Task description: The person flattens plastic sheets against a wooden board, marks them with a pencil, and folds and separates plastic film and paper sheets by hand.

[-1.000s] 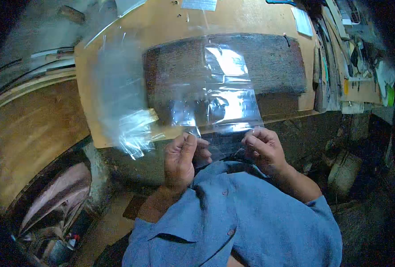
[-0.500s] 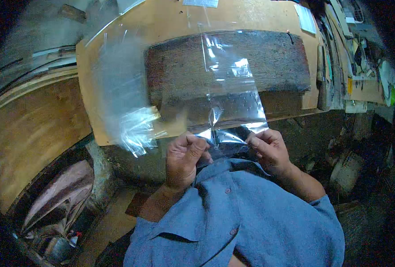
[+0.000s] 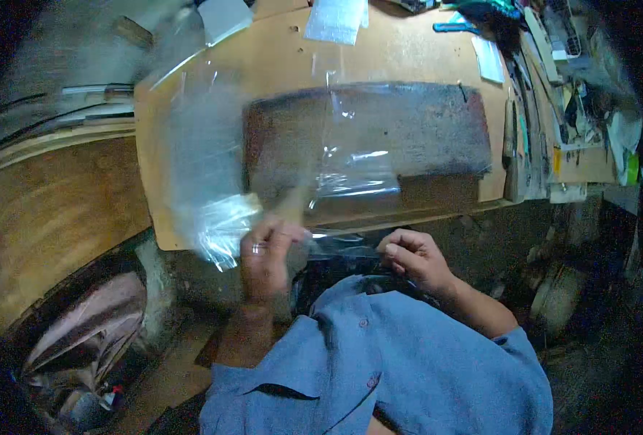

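Clear plastic film (image 3: pixel 357 187) lies over a dark worn board and hangs past the table's front edge toward my body. At its near right edge, my right hand (image 3: pixel 419 259) pinches the film between thumb and fingers. My left hand (image 3: pixel 265 254), slightly smeared by motion, is closed at the near left edge, its fingertips meeting the film. Left of the board rests a stack of clear plastic sheets (image 3: pixel 209 163), its shiny near end (image 3: pixel 227 221) overhanging the table close to my left hand.
The dark board (image 3: pixel 437 123) lies on a wooden table (image 3: pixel 155 196). Pale packets (image 3: pixel 336 20) and a blue-handled tool (image 3: pixel 455 27) are at the back. Long strips and clutter (image 3: pixel 528 138) line the right side. A draped cloth (image 3: pixel 93 326) is at lower left.
My hands have moved apart, the left one leftward and the right one slightly down. The film has shifted toward me and looks bunched near the table edge. The view has tilted up.
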The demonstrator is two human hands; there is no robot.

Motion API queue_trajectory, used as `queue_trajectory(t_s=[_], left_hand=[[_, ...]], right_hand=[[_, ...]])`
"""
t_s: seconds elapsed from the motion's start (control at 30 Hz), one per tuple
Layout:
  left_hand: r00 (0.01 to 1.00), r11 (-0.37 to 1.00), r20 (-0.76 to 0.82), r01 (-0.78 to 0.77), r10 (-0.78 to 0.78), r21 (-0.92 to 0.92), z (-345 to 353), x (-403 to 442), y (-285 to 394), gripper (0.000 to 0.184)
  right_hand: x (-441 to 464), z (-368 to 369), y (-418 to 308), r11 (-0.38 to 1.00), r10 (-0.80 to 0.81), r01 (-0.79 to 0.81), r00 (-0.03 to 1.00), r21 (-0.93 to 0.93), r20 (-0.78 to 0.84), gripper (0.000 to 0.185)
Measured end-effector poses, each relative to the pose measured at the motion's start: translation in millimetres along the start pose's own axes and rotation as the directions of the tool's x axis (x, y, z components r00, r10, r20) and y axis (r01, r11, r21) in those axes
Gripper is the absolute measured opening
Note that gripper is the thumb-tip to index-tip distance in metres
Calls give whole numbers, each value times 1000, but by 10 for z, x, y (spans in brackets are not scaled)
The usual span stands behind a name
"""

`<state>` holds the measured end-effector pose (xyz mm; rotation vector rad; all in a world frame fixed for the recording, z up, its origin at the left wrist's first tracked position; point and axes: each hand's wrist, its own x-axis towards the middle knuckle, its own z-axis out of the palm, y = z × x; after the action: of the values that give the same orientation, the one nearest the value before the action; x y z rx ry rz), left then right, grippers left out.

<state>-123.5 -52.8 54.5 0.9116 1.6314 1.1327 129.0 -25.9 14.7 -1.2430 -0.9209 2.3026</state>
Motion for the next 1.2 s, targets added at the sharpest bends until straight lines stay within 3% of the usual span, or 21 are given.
queue_trajectory(t_s=[0.17,0.27,0.33,0.37,0.47,0.5,0.53,0.6,0.63,0.7,0.73,0.8,0.83,1.0,1.07,1.13,1.17,1.2], left_hand=[[976,994,-203,-89,74,-65,-727,331,-64,13],[954,994,-287,-101,90,-26,-1157,434,41,33],[905,951,-422,-175,54,-253,-1330,447,226,13],[861,949,-508,-189,36,-254,-1542,439,19,26],[789,872,-615,-289,-17,-395,-1834,452,-259,28],[778,867,-618,-226,-114,-444,-2002,388,-474,29],[772,866,-627,-240,-104,-439,-2031,349,-637,29],[814,782,-534,-172,-230,-599,-2048,292,-911,24],[810,781,-542,-183,-225,-597,-2067,290,-1089,24],[748,826,-554,-13,-366,-563,-2055,293,-1307,26],[745,825,-559,-21,-364,-565,-2028,253,-1358,26],[721,842,-578,14,-382,-539,-1831,204,-1267,18],[660,841,-593,115,-462,-528,-1748,209,-1168,18],[662,828,-530,270,-530,-491,-1798,147,-1438,26],[620,875,-622,271,-478,-402,-1700,110,-1370,23],[607,874,-631,294,-483,-386,-1583,79,-1137,28],[597,877,-642,326,-481,-354,-1631,23,-1160,33],[586,878,-656,356,-476,-320,-1674,-29,-1198,40]], right_hand=[[69,-70,55,978,-13,15,1000,-210,10,19],[114,-97,109,960,-74,88,995,-264,63,21],[132,-72,82,957,-37,48,998,-286,44,20],[125,-37,38,970,-16,23,999,-241,33,19],[184,-128,146,927,-72,90,995,-363,62,19],[190,-140,128,914,-109,127,992,-385,68,17],[197,-139,111,911,-118,140,990,-389,80,17],[201,-119,80,936,-71,87,996,-340,58,18],[189,-109,61,943,-40,54,998,-327,51,20],[194,-68,23,953,-8,16,1000,-301,30,20],[194,-53,15,963,33,-32,999,-269,-2,21],[251,-116,109,952,0,5,1000,-305,18,21],[277,-136,131,943,-29,37,999,-331,29,21],[359,-111,10,923,-3,30,998,-383,70,22],[376,-131,-66,919,-33,59,997,-389,71,22],[482,-93,-310,872,-71,87,996,-481,51,18],[610,-199,-362,729,-272,286,955,-622,120,18],[691,-199,-562,724,-228,182,973,-665,18,18]])
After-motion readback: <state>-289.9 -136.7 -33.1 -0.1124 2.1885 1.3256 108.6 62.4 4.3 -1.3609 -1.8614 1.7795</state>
